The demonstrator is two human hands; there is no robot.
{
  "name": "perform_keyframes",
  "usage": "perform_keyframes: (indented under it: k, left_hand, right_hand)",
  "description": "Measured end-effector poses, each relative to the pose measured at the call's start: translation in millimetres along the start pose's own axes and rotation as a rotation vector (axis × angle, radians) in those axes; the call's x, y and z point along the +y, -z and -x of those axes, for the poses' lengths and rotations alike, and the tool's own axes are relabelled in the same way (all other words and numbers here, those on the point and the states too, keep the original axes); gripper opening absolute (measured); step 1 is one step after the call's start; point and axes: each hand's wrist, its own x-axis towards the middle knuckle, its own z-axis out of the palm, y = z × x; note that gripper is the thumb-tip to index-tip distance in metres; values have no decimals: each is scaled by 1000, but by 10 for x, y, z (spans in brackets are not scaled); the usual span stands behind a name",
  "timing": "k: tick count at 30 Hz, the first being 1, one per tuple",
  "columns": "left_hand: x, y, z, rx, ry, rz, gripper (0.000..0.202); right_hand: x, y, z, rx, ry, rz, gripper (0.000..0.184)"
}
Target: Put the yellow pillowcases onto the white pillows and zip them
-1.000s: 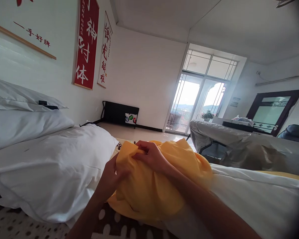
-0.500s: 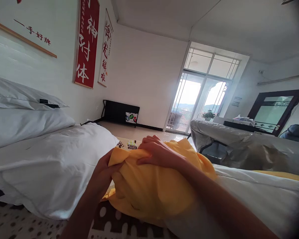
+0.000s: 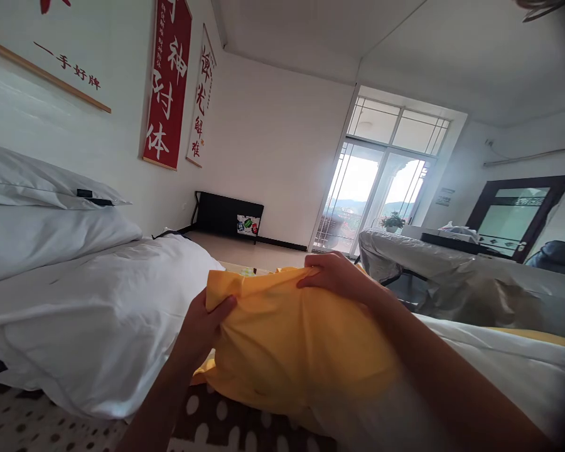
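Note:
A yellow pillowcase lies bunched over a white pillow on the bed in front of me. My left hand pinches the near left corner of the yellow cloth, thumb on top. My right hand grips the cloth's far upper edge, fingers curled over it. The edge is stretched taut between the two hands.
A white pillow lies at the left, with two more stacked behind it. The brown dotted sheet shows below. A grey covered table stands at the right, glass doors behind, and red banners hang on the wall.
My right hand has slid right along the top edge of the yellow cloth, away from the left hand. The cloth, bunched before, is now pulled out wide between them.

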Motion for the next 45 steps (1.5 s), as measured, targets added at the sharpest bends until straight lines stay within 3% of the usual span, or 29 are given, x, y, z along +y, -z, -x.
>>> perform_keyframes:
  k: [3, 6, 8, 11, 14, 17, 18, 22, 26, 31, 34, 37, 41, 43, 45]
  left_hand:
    - [-15, 13, -23, 2, 32, -193, 43]
    - [-60, 31, -67, 133, -100, -516, 44]
    - [-96, 33, -87, 202, -199, -649, 42]
    - [-126, 20, -91, 142, -237, -649, 36]
    - [-112, 14, -73, 118, -204, -564, 28]
    - [-78, 20, -45, 142, -144, -442, 18]
    - [-67, 20, -37, 152, -103, -369, 17]
    - [-22, -8, -20, 96, 62, -44, 30]
    - [27, -41, -13, -27, -18, -126, 45]
    - [37, -20, 53, 58, -244, -501, 30]
    - [-7, -20, 98, 115, -425, -571, 21]
    - [-93, -44, 85, 206, -506, -569, 16]
    - [-172, -100, 29, 282, -440, -486, 26]
    - [-196, -143, 28, 230, -347, -457, 41]
    - [-245, -194, 43, 103, -308, -498, 41]
  right_hand:
    - [131, 77, -7, 68, 10, 64, 36]
    - [190, 25, -41, 20, 49, 225, 31]
    - [120, -72, -60, -19, 35, 420, 25]
    - [-179, -252, -40, 64, 35, 592, 19]
    - [-570, -417, -3, 131, 235, 332, 37]
    - [-807, -547, -39, 21, 305, 7, 18]
    - [-829, -581, -68, -14, 272, -60, 8]
    - [-731, -649, -185, -97, 146, -374, 27]
    - [-633, -602, -211, -169, 79, -611, 31]
    - [-756, -577, -163, -46, 331, -510, 24]
    - [-841, -632, -132, -13, 289, -396, 18]
    - [-845, -712, -119, -23, 220, -334, 20]
    - [-760, -796, -113, 93, 143, -334, 22]
    - [-699, -807, -110, 193, 85, -329, 24]
    - [-632, -793, -108, 275, 82, -272, 24]
